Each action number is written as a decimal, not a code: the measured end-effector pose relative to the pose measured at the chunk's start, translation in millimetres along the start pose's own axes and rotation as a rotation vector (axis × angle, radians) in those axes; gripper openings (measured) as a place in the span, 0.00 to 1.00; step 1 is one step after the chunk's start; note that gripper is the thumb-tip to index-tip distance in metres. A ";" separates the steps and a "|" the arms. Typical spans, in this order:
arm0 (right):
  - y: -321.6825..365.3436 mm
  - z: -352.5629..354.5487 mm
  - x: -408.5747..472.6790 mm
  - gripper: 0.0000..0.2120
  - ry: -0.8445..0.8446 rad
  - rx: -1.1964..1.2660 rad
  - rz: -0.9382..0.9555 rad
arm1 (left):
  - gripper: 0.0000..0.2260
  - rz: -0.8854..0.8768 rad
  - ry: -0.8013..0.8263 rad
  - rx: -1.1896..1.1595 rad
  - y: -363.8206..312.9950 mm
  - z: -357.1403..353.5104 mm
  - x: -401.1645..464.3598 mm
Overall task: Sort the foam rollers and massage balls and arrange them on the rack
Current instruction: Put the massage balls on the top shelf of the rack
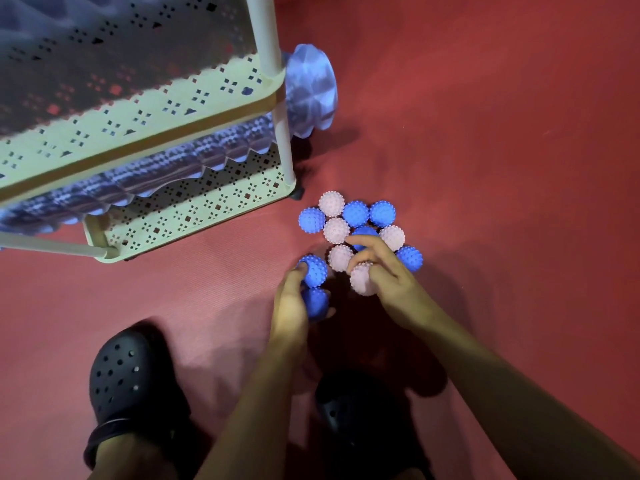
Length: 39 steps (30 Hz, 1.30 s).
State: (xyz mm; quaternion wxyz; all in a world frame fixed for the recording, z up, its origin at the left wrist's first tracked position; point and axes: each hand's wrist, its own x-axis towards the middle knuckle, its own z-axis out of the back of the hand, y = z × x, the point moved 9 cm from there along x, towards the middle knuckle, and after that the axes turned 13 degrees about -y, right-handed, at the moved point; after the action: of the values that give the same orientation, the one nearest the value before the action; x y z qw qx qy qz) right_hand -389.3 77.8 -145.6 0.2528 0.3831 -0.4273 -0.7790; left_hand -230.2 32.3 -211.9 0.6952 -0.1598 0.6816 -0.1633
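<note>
- Hands first: I see my left hand (289, 306) curled round two blue spiky balls, one (314, 270) at the fingertips and one (316, 302) in the palm.
- My right hand (384, 271) pinches a pink ball (362, 280), its index finger stretched out over the pile.
- Loose blue and pink massage balls (356, 223) sit clustered on the red mat (485, 150), touching each other, just beside the rack's near corner.
- On the cream rack (207, 98), a purple foam roller (194, 157) lies along the lower shelf, its end (311, 91) sticking out past the post.
- Black clogs (128, 379) stand on the mat below my arms.
</note>
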 end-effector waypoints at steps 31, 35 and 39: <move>-9.9 -39.6 8.7 0.11 0.065 0.553 -0.562 | 0.14 -0.007 0.041 -0.137 -18.2 12.3 -1.0; 7.3 -44.8 10.1 0.19 0.160 0.794 -0.570 | 0.15 0.002 0.147 -0.178 -27.3 7.3 -10.7; 22.9 -42.9 6.9 0.18 0.187 0.898 -0.593 | 0.17 -0.003 0.228 -0.193 -42.8 3.6 -29.6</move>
State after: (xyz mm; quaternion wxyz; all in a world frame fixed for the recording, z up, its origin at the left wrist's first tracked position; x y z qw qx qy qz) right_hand -357.0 41.0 -143.2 -0.1293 0.6251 -0.5673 -0.5203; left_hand -227.5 7.1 -166.3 0.5946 -0.2072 0.7683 -0.1149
